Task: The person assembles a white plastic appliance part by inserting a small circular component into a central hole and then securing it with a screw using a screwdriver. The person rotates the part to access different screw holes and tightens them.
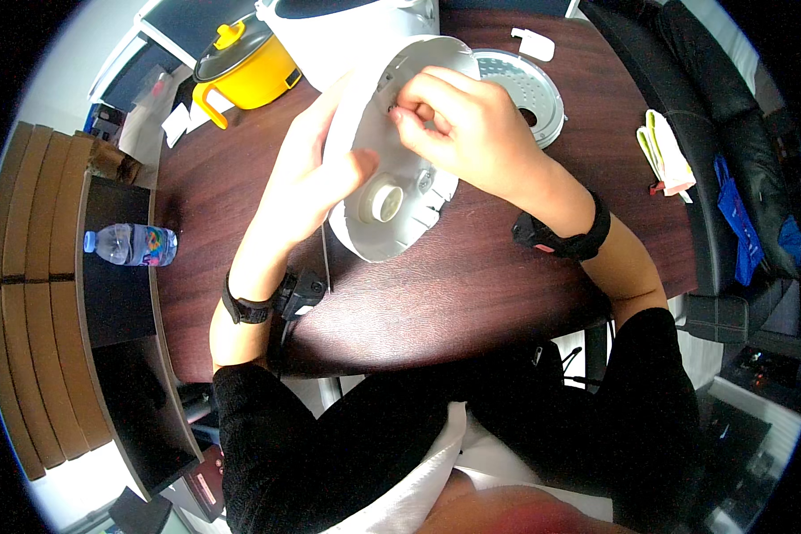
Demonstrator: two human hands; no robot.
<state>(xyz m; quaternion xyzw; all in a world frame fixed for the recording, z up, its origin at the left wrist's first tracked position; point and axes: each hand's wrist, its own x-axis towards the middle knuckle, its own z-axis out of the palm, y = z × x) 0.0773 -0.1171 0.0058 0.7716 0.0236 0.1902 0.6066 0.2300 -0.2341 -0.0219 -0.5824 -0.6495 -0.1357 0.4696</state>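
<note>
Your L hand (316, 173) grips the white shell (407, 173) over the bench (418, 307), thumb inside rim; R hand (458, 120) is pinched inside it, can't tell on what. Beyond: perforated disc (543, 89), part-hidden by R hand; white housing (356, 36), part-blocked by shell; yellow pot (256, 76) far L.

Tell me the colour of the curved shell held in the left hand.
The shell is white; the head view shows it best.

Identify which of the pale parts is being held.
The curved white shell: the left hand holds its edge; the right hand reaches inside. The white container, perforated disc and small white piece are in neither hand.
</note>
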